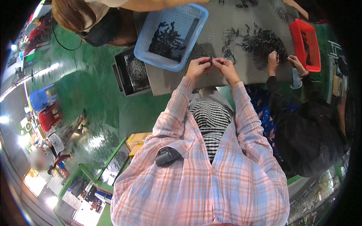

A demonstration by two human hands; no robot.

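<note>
Both hands meet above the grey counter (177,81), just right of the blue basket (171,35). The left hand (197,67) and right hand (226,67) pinch one small dark metal piece (211,59) between closed fingertips.

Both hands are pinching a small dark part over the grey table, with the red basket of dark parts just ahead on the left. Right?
Not quite: the head view shows the basket ahead on the left is blue, not red. The red tray sits far right, by a co-worker. The rest holds: left hand and right hand meet on a small dark part over the grey table.
</note>
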